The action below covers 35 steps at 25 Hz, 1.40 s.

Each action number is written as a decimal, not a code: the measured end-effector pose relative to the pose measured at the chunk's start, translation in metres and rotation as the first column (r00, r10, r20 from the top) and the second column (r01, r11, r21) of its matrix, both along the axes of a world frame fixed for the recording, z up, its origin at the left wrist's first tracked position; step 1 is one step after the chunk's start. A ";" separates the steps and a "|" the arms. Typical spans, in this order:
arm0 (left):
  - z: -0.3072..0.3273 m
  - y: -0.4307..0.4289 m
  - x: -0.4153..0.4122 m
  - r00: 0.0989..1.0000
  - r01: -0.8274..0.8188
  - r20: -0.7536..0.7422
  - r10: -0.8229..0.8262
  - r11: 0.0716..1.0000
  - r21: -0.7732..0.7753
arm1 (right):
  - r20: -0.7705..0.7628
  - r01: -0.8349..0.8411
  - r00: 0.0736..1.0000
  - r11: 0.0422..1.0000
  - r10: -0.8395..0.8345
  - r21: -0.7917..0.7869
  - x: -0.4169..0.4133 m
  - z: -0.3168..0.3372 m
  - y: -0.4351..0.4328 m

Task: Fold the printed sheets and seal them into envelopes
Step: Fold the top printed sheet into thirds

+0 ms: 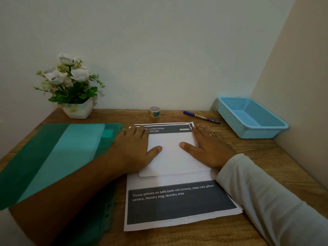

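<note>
Pressing down with both hands, we hold a white paper [170, 162] flat on top of the printed sheets [177, 206]; whether that white piece is a folded sheet or an envelope we cannot tell. Our left hand [134, 148] lies open, palm down, on its 9 o'clock edge, fingers straight and reaching onto the dark header band that reads "LIVING ROOM". Our right hand [207, 148] lies open the same way on the 3 o'clock edge, a ring [213, 134] on one finger and a pale sleeve [266, 201] covering the arm. The two thumbs point toward each other across the white paper and stay apart.

The printed sheets sit in a slightly uneven stack at the middle of the wooden surface [266, 166], a dark text block showing at their 6 o'clock end. From the stack, a green folder [53, 157] lies at 9 o'clock under our left forearm, a pot of white flowers [78, 109] stands at 10 o'clock, a tape roll [154, 111] at 12, a pen [201, 117] at 1 and a blue basket [255, 134] at 2, against the wall.
</note>
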<state>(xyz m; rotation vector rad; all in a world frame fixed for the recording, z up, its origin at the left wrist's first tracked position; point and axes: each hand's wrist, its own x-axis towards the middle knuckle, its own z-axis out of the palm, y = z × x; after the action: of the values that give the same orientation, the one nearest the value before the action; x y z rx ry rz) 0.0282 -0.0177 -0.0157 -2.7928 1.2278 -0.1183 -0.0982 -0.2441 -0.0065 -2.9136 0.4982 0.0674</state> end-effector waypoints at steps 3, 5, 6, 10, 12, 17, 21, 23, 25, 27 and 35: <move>0.008 0.000 0.007 0.995 0.034 0.097 -0.031 0.999 -0.032 | 0.077 -0.025 0.997 0.998 0.021 0.051 -0.004 0.002 -0.005; 0.014 0.000 0.014 0.999 0.043 0.029 -0.041 0.998 -0.055 | 0.143 -0.057 0.989 0.994 0.043 0.092 -0.008 0.002 -0.011; 0.016 -0.001 0.016 0.999 0.038 -0.020 -0.040 0.997 -0.074 | 0.173 -0.064 0.984 0.991 0.042 0.122 -0.010 0.003 -0.013; 0.018 0.000 0.018 0.984 0.007 -0.174 -0.038 0.984 -0.176 | 0.257 -0.066 0.966 0.971 0.005 0.229 -0.012 0.002 -0.020; 0.018 0.000 0.019 0.979 -0.008 -0.201 -0.036 0.977 -0.211 | 0.309 -0.084 0.951 0.965 0.003 0.249 -0.011 0.000 -0.022; 0.016 0.000 0.017 0.969 -0.030 -0.241 -0.046 0.953 -0.300 | 0.392 -0.119 0.919 0.921 -0.039 0.371 -0.014 0.000 -0.027; 0.014 0.002 0.010 0.950 -0.042 -0.288 -0.117 0.869 -0.493 | 0.463 -0.145 0.885 0.917 -0.049 0.373 -0.013 -0.003 -0.032; 0.013 0.002 0.006 0.951 -0.005 -0.254 -0.174 0.817 -0.577 | 0.470 -0.145 0.881 0.921 -0.046 0.361 -0.013 -0.002 -0.031; 0.012 0.002 0.003 0.942 0.004 -0.253 -0.220 0.761 -0.648 | 0.467 -0.144 0.883 0.927 -0.038 0.347 -0.014 -0.001 -0.031; 0.010 0.002 0.004 0.921 -0.009 -0.273 -0.277 0.687 -0.726 | 0.466 -0.142 0.884 0.923 -0.044 0.357 -0.014 -0.002 -0.031; 0.012 0.007 0.002 0.863 -0.002 -0.247 -0.440 0.487 -0.874 | 0.605 -0.157 0.786 0.906 -0.126 0.393 -0.017 0.010 -0.027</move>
<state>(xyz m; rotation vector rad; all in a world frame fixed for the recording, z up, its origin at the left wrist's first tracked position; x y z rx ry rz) 0.0298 -0.0109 -0.0035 -3.5964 2.1705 -0.1373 -0.1153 -0.2714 0.0040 -2.3064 0.2870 -0.6802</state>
